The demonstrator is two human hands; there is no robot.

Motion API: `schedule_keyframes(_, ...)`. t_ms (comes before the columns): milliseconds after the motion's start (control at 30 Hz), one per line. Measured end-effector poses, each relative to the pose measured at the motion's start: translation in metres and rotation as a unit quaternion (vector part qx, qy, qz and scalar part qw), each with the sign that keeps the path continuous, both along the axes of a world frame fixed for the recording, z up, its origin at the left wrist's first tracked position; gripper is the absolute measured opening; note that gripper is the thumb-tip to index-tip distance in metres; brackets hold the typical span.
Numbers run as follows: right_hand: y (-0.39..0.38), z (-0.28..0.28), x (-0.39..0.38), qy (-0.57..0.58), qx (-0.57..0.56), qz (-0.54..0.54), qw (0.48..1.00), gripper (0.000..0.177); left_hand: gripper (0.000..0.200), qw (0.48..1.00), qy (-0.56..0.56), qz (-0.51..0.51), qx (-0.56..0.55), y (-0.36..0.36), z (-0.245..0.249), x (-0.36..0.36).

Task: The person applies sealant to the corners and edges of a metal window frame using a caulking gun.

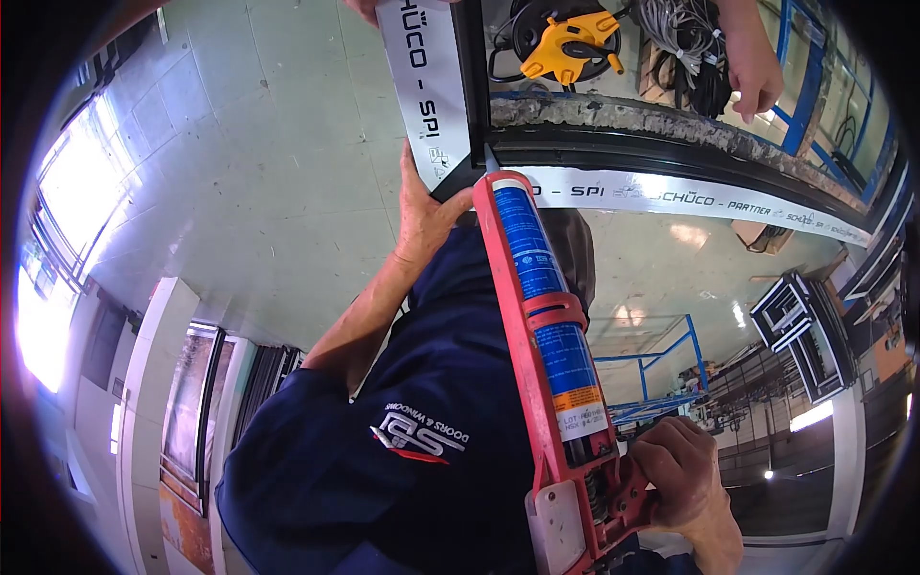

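A red caulking gun (513, 316) runs diagonally in front of my body, loaded with a blue sealant cartridge (565, 359). My right hand (682, 474) is wrapped round its handle and trigger at the lower end. The nozzle (492, 159) points into the inner corner of a dark window or door frame (474, 77) covered with white printed film. My left hand (422, 216) grips the outside of that corner, its thumb close to the front of the gun. Its fingertips are partly hidden by the frame.
Another person's hand (755, 72) hangs over the frame at upper right; part of another hand (362, 8) shows at the top edge. Beyond the frame lie a yellow-and-black cable reel (575, 48) and coiled cables (685, 34). A blue metal rack (661, 369) stands at right.
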State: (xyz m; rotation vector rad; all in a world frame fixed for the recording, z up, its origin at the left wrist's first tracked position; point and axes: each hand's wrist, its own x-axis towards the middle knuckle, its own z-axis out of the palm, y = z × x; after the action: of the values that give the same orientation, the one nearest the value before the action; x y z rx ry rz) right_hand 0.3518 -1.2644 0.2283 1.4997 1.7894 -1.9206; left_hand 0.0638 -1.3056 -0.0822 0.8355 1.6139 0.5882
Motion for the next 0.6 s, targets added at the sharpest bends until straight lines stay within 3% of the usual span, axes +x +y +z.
schedule_keyframes(600, -0.0017, 0.0013, -0.0025, -0.007, 0.012, -0.001, 1.0, 0.045, 0.114, 1.0, -0.014, 0.007, 0.001, -0.0047, -0.0064, -0.002)
